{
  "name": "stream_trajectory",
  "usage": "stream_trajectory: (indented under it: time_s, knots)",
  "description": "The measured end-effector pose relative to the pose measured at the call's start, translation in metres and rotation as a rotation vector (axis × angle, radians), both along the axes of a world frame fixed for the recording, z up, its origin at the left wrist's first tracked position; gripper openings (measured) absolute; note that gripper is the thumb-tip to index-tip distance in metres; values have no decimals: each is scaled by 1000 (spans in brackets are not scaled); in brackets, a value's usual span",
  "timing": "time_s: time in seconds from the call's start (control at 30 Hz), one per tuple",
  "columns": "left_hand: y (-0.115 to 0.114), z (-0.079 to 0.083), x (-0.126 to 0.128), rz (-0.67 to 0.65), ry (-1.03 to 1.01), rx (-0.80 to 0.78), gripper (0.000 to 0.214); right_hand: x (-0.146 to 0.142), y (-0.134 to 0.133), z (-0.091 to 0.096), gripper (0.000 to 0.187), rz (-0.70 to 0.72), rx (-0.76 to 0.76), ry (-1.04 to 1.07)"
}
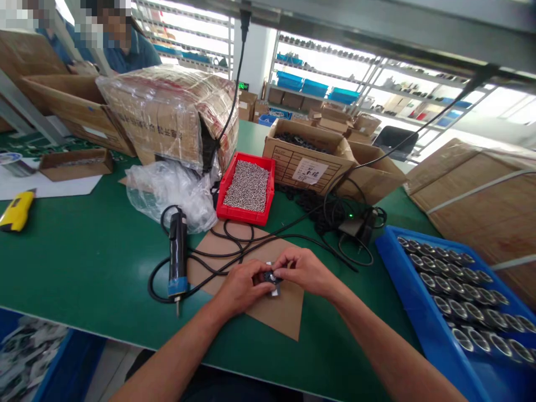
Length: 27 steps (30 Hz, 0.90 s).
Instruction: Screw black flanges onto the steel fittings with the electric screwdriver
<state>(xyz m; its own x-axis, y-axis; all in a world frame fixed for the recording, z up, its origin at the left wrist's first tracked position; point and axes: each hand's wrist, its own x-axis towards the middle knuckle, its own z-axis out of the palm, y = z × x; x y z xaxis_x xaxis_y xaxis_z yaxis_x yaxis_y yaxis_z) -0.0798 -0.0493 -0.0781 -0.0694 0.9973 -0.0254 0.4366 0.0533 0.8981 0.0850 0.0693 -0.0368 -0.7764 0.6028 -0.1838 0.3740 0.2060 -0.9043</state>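
Note:
Over a brown cardboard sheet (280,321), my left hand (240,287) is closed on a small dark part (270,276), gripping it between thumb and fingers. My right hand (304,271) pinches at the same part from the right; whether its fingertips hold a separate tiny piece is too small to tell. Beneath the dark part, a light metallic piece (274,291) shows at top and bottom. To the left of my hands lies a black electric screwdriver (178,257) with a blue collar, its bit toward me. A red bin (245,215) of small metal screws (248,186) stands behind the sheet.
Black cables (259,241) cross the sheet's far side. At right is a blue tray (406,273) of round metal-rimmed parts. Cardboard boxes (307,162) and crumpled plastic (171,192) line the back. A yellow cutter (17,211) lies far left. Another person (129,50) is beyond the boxes.

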Motion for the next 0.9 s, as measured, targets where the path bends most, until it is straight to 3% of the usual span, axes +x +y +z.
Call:
stream_trajectory:
  time_s: [0.13,0.37,0.6,0.8,0.9]
  knots:
    - [0,0,1,2,-21,-20,30,-1,-3,-10,13,-35,-106,23]
    - [0,1,2,36,-15,-53,27,-7,-7,-10,20,-151,-296,37]
    - [1,2,2,31,-10,-65,25,-6,-9,-12,22,-151,-364,42]
    - [2,0,0,22,-23,-55,23,-10,-15,-17,29,-257,-423,44]
    - [3,-3,0,21,-28,-40,22,-8,-11,-18,30,-187,-422,14]
